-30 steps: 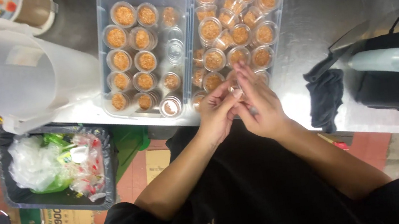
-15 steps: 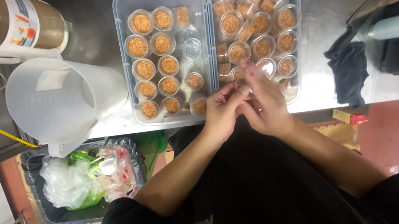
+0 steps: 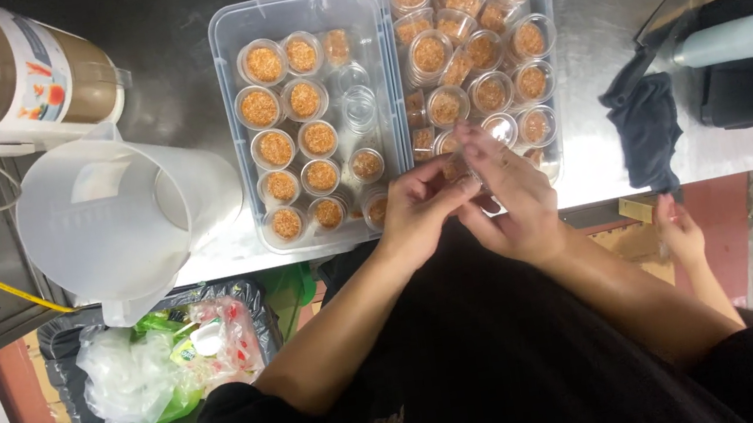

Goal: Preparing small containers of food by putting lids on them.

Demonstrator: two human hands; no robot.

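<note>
Both hands meet in the middle of the frame, at the near edge of a shiny metal counter [image 3: 175, 34]. The left hand [image 3: 421, 210] and right hand [image 3: 514, 200] pinch one small cup [image 3: 461, 170] between their fingers. Two clear trays [image 3: 239, 142] of orange-filled cups sit just above. A white jug [image 3: 117, 218] stands at left. Lower left, a black bin [image 3: 67, 383] holds bags on the red floor [image 3: 730, 211].

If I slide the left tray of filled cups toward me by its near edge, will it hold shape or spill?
The left tray looks like thin clear plastic, so it may flex if lifted by one edge. On the steel counter it should slide easily. Its small cups stand loosely with gaps on the right side, so they could tip there.
</note>
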